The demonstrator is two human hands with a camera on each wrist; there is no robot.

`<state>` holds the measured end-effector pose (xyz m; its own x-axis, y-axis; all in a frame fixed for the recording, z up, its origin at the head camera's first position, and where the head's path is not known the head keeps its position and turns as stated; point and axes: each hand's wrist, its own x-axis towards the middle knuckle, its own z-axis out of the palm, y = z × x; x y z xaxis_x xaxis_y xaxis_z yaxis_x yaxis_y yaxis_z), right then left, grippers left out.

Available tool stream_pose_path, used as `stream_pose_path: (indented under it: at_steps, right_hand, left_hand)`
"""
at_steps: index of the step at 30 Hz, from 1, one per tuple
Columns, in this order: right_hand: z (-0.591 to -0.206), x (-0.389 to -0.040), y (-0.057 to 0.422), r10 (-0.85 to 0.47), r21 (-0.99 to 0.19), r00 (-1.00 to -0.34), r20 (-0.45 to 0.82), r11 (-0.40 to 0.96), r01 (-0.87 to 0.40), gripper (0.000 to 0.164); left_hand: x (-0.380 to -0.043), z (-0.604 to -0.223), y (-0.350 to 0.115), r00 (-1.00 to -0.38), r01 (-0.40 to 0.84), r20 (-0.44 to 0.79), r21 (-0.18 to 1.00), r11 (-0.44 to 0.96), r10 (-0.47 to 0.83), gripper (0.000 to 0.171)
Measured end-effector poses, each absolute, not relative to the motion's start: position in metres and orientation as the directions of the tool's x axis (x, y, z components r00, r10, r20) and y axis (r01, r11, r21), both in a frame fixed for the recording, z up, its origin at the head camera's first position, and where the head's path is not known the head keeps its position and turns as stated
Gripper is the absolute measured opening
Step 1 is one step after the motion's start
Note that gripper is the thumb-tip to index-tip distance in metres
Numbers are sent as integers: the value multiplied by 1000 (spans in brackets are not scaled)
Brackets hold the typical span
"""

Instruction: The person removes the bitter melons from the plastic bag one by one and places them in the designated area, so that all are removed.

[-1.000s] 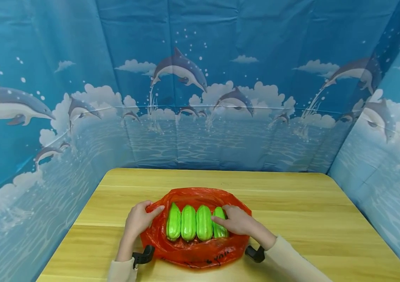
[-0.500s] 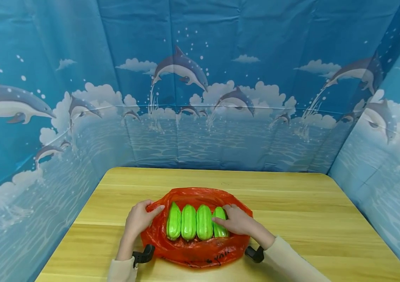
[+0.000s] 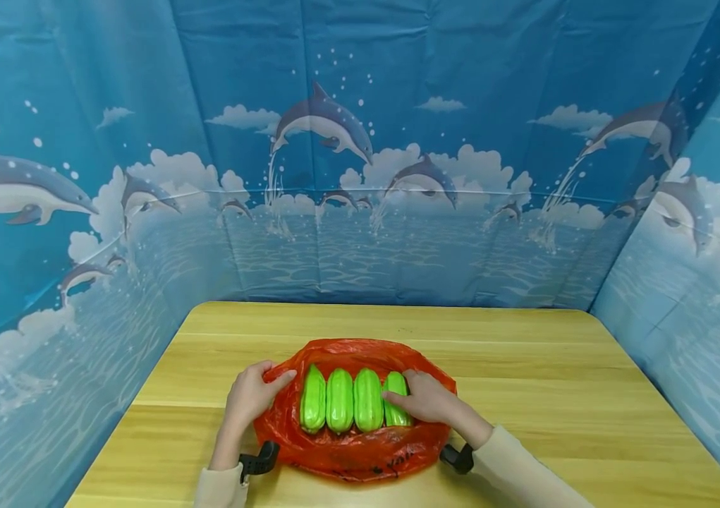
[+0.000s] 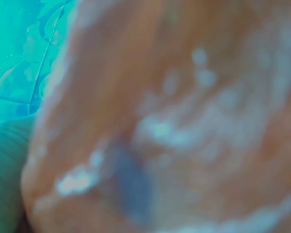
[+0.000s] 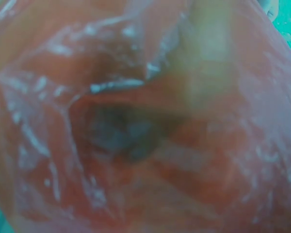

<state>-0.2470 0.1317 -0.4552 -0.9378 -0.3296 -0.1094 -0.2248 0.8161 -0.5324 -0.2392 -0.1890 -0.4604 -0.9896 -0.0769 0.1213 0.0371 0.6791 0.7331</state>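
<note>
A red plastic bag (image 3: 360,458) lies spread open on the table, dark lettering on its near side. Inside it, several bright green, oblong, ribbed things like squashes stand side by side in a row. My left hand (image 3: 250,395) pinches the bag's left edge, thumb over the inside and fingers outside. At the row's right end, my right hand (image 3: 428,398) grips the rightmost green squash-like thing (image 3: 395,400), its thumb on the left side and fingers at the upper right. Blurred red plastic (image 4: 184,121) fills the left wrist view, and red plastic (image 5: 136,194) covers the right wrist view.
The wooden table (image 3: 525,395) extends around the bag. A blue dolphin-print curtain (image 3: 360,254) hangs behind and at both sides. Black wrist mounts (image 3: 259,458) sit close to the bag's near edge.
The head view shifts very slightly. Both hands, the bag and the green squash-like things stay practically in place.
</note>
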Motion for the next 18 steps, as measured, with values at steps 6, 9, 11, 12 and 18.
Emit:
stream_pose_path:
  at_steps: [6, 9, 11, 12, 18]
  right_hand:
    - [-454, -248, 130, -321, -534, -940, -115, 818, -214, 78]
    - [-454, -247, 130, -319, -536, -941, -111, 817, -214, 77]
    - [-454, -247, 130, -316, -534, -942, -109, 818, -213, 76]
    - [-454, -247, 130, -316, -533, -943, -107, 819, -214, 76]
    - [-459, -251, 130, -299, -527, -949, -104, 826, -203, 78]
  left_hand:
    - [-240, -460, -189, -990, 35, 119, 726, 687, -76, 30]
    - [-240, -461, -189, -991, 34, 115, 725, 688, -72, 31]
    - [-240, -461, -189, -991, 35, 113, 725, 688, -69, 31]
    - [-240, -461, -189, -991, 36, 113, 725, 688, -67, 31]
    - [-240, -461, -189, -993, 32, 103, 722, 691, -62, 38]
